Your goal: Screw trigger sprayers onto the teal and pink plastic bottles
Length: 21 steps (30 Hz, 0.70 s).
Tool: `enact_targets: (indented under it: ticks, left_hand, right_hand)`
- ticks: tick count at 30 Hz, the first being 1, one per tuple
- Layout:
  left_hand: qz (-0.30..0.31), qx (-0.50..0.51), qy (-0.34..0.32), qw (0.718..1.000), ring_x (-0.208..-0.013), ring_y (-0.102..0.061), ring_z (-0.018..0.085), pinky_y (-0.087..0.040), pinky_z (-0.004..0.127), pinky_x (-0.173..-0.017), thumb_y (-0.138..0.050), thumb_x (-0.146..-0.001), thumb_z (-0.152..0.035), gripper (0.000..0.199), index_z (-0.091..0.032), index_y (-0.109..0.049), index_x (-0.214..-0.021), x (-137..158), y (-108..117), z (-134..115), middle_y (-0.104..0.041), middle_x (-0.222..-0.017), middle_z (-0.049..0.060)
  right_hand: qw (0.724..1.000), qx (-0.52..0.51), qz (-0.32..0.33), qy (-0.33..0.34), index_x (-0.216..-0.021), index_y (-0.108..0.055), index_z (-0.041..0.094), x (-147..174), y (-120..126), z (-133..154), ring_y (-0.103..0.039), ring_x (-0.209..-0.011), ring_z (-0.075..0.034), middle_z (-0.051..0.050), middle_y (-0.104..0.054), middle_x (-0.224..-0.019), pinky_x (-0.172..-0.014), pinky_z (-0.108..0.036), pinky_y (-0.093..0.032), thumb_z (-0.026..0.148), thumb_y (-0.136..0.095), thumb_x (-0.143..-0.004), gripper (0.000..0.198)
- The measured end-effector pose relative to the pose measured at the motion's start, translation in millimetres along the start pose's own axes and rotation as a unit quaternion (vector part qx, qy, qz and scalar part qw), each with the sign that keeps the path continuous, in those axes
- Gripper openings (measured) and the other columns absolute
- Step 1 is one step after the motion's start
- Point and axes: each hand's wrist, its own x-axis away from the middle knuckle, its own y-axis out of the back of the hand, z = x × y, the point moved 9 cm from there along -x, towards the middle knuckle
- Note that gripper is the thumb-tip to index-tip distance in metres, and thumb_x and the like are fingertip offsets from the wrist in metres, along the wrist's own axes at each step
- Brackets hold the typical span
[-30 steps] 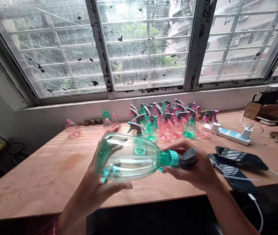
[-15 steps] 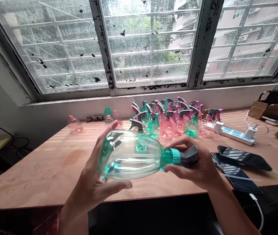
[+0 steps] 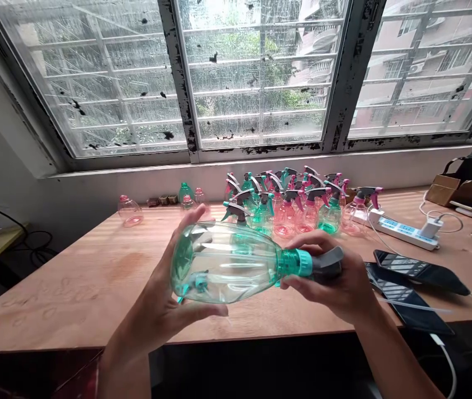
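A clear green spray bottle (image 3: pixel 231 269) lies sideways in the air above the table, its base to the left. My left hand (image 3: pixel 163 299) cups the base, thumb below and fingers behind. Around the teal collar and dark grey spray head (image 3: pixel 326 265) at the other end, my right hand (image 3: pixel 346 293) is closed; its thumb is under the neck and the trigger is mostly hidden. A small teal piece shows through the bottle near my left hand; its kind cannot be made out.
Several pink and green spray bottles (image 3: pixel 288 216) crowd the back of the wooden table (image 3: pixel 73 282). Bottles without spray heads, one a pink bottle (image 3: pixel 130 211), stand at the back left. On the right are a power strip (image 3: pixel 404 231), phones (image 3: pixel 421 271) and cables.
The bottle and both hands appear slightly further right, along with the whole view. The bottle seems turned a little about its length. Both hands keep their hold.
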Motion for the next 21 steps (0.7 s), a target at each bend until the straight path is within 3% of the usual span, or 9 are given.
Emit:
enact_targets:
  ticks: [4,6,11,14,18,21]
  left_hand:
    - [0.007,0.015,-0.016,1.000,-0.166,-0.049,0.041,-0.056,0.062,-0.125,-0.086,-0.102,-0.032,0.113,-0.061,-0.010,-0.180,5.7,0.3,1.8,-0.028,-0.192,0.005]
    - [0.013,0.005,-0.010,1.000,-0.165,-0.050,0.041,-0.057,0.063,-0.124,-0.086,-0.103,-0.034,0.115,-0.059,-0.005,-0.181,7.6,-0.7,4.4,-0.027,-0.192,0.008]
    - [0.023,-0.018,-0.005,1.000,-0.175,-0.025,0.050,-0.028,0.073,-0.139,-0.098,-0.081,-0.064,0.112,-0.047,-0.042,-0.177,3.6,-4.0,3.7,-0.024,-0.193,0.007]
    - [0.019,0.032,-0.002,0.999,-0.173,-0.033,0.046,-0.041,0.068,-0.135,-0.096,-0.089,-0.056,0.110,-0.053,-0.033,-0.179,1.5,-5.1,2.6,-0.023,-0.193,0.005]
    - [0.006,0.035,0.002,0.999,-0.170,-0.039,0.045,-0.052,0.063,-0.129,-0.101,-0.085,-0.047,0.122,-0.055,-0.025,-0.180,5.3,-1.4,5.3,-0.026,-0.192,0.005]
    - [0.008,0.043,0.018,0.999,-0.164,-0.051,0.043,-0.059,0.061,-0.122,-0.098,-0.090,-0.035,0.127,-0.059,-0.013,-0.181,10.4,1.3,10.8,-0.038,-0.187,0.007]
  right_hand:
    - [1.000,-0.027,0.004,-0.009,-0.120,-0.080,0.032,0.6,-1.0,-1.5,-0.076,-0.060,-0.017,0.001,-0.083,-0.088,-0.053,-0.026,-0.061,0.024,-0.099,-0.092,0.035]
    - [1.000,-0.016,-0.009,-0.014,-0.119,-0.080,0.031,1.7,-0.2,-1.2,-0.073,-0.058,-0.015,0.000,-0.083,-0.087,-0.052,-0.025,-0.059,0.026,-0.100,-0.092,0.034]
    - [0.999,-0.019,-0.017,-0.020,-0.116,-0.080,0.029,4.1,-4.2,0.8,-0.072,-0.057,-0.016,0.000,-0.080,-0.084,-0.051,-0.027,-0.059,0.039,-0.100,-0.092,0.033]
    - [1.000,-0.017,-0.020,-0.017,-0.115,-0.079,0.028,4.4,-4.4,0.9,-0.072,-0.056,-0.016,-0.001,-0.080,-0.083,-0.051,-0.028,-0.060,0.044,-0.099,-0.092,0.034]
    - [1.000,-0.004,-0.003,0.007,-0.117,-0.079,0.027,3.7,-3.1,3.3,-0.075,-0.058,-0.018,-0.002,-0.080,-0.085,-0.053,-0.029,-0.062,0.041,-0.098,-0.093,0.034]
    - [1.000,0.014,0.011,0.024,-0.118,-0.078,0.027,3.4,-2.5,4.7,-0.078,-0.064,-0.020,-0.003,-0.082,-0.091,-0.056,-0.029,-0.064,0.033,-0.100,-0.091,0.035]
